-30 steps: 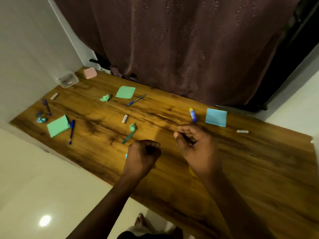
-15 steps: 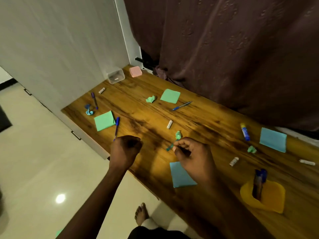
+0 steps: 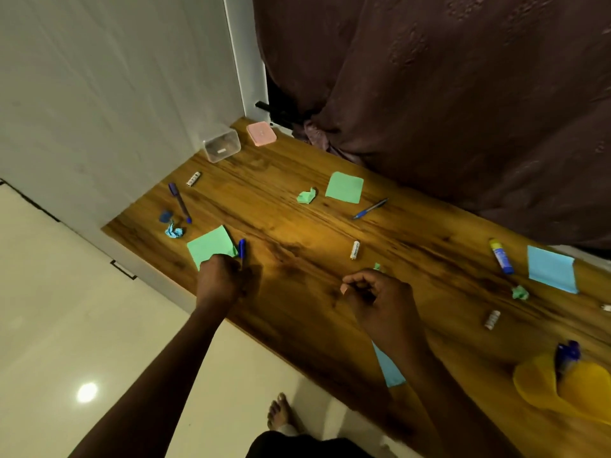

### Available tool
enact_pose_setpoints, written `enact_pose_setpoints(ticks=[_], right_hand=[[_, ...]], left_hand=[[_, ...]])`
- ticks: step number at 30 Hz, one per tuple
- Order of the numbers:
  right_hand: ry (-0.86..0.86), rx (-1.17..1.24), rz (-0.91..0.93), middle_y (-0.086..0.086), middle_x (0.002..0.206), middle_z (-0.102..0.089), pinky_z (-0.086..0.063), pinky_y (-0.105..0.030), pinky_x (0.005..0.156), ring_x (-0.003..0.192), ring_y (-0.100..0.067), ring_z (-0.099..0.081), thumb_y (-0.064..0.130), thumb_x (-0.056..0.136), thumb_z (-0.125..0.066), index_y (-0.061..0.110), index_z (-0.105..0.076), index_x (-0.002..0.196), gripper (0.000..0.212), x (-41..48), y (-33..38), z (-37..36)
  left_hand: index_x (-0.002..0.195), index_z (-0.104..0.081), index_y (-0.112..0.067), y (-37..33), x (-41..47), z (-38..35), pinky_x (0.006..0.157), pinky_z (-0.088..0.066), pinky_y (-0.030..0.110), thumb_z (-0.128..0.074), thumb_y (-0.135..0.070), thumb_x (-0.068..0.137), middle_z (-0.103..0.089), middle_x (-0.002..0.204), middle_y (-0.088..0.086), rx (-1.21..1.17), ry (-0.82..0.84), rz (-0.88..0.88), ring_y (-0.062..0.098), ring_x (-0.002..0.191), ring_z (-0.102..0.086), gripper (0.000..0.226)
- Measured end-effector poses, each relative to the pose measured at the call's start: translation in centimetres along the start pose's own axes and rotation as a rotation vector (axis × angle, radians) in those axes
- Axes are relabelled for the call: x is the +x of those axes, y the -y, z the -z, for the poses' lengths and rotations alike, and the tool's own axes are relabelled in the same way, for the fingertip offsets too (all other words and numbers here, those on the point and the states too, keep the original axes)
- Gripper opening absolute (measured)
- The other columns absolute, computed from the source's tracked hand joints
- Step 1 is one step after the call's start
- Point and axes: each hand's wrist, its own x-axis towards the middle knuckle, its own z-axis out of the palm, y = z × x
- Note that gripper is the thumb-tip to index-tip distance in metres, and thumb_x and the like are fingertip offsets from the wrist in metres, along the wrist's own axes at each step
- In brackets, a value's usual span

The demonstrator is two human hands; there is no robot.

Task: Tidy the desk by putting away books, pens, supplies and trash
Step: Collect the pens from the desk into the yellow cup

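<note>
Head view, left to right. Far-left end of desk (image 3: 297,246): crumpled blue paper (image 3: 173,231), purple pen (image 3: 180,203) and small white tube (image 3: 193,179), with clear tub (image 3: 222,146) and pink box (image 3: 261,133) at the back corner. Next, left hand (image 3: 220,280) is on the near corner of green note pad (image 3: 210,247), fingers curled over the lower end of blue pen (image 3: 242,247). Only the pen's top end shows, so can't tell if it's gripped.

Mid-desk: green paper ball (image 3: 306,196), flat green note (image 3: 344,187), second blue pen (image 3: 369,208), white stick (image 3: 355,250).

Then right hand (image 3: 380,299), fingers curled in toward the thumb, green scrap (image 3: 377,266) just past the fingers. Can't tell if it holds anything. Blue note (image 3: 388,368) is part-hidden under that forearm.

Right end: glue stick (image 3: 501,256), green wad (image 3: 519,292), blue pad (image 3: 551,269), yellow holder (image 3: 582,391) with blue pens inside, well apart from both hands.
</note>
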Motion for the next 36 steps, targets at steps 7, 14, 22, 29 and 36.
enact_pose_setpoints(ticks=[7, 14, 22, 29, 36], right_hand=[[-0.064, -0.013, -0.047, 0.014, 0.088, -0.075, -0.055, -0.015, 0.073, 0.084, 0.003, -0.069, 0.025, 0.09, -0.075, 0.024, -0.076, 0.096, 0.006, 2.0, 0.3, -0.3], [-0.061, 0.102, -0.214, 0.007, 0.087, -0.078, -0.061, -0.026, 0.07, 0.077, -0.006, -0.075, 0.022, 0.09, -0.075, 0.026, -0.074, 0.09, 0.004, 9.0, -1.7, 1.1], [-0.109, 0.452, -0.615, -0.013, 0.08, -0.065, -0.056, -0.025, 0.052, 0.06, -0.017, -0.065, 0.005, 0.095, -0.068, 0.003, -0.058, 0.085, 0.015, 22.2, -6.2, -1.3], [0.013, 0.405, -0.846, -0.007, 0.118, -0.069, -0.051, -0.021, 0.06, 0.093, -0.019, -0.071, 0.041, 0.102, -0.057, 0.004, -0.057, 0.124, 0.042, 28.2, -9.4, -3.7], [0.027, 0.323, -0.819, -0.006, 0.078, -0.055, -0.054, -0.028, 0.066, 0.065, -0.015, -0.058, 0.029, 0.106, -0.052, 0.005, -0.053, 0.125, 0.031, 27.7, -8.6, -3.3]], left_hand=[[0.097, -0.071, -0.01, 0.2, 2.3, -0.5, 0.049, -0.041, 0.019, -0.075, -0.021, 0.086, -0.069, 0.092, 0.007, 0.037, 0.089, 0.008, 0.013, 0.07, -0.063, 0.016], [0.08, -0.077, -0.018, -4.0, -0.9, -0.6, 0.059, -0.05, 0.016, -0.079, -0.022, 0.084, -0.071, 0.068, -0.011, -0.047, 0.081, -0.357, 0.001, 0.058, -0.067, 0.005], [0.08, -0.072, -0.03, -8.1, -5.1, -0.5, 0.059, -0.058, 0.025, -0.079, -0.007, 0.082, -0.073, 0.07, -0.011, -0.24, 0.208, -0.483, 0.003, 0.063, -0.07, 0.024], [0.089, -0.075, -0.022, -7.8, -5.9, -1.0, 0.065, -0.062, 0.045, -0.077, -0.009, 0.084, -0.076, 0.079, -0.01, -0.27, 0.303, -0.415, 0.01, 0.068, -0.074, 0.014], [0.087, -0.076, -0.018, -8.0, -5.7, -0.1, 0.064, -0.061, 0.032, -0.076, -0.009, 0.084, -0.075, 0.077, -0.011, -0.236, 0.277, -0.443, 0.006, 0.068, -0.072, 0.01]])
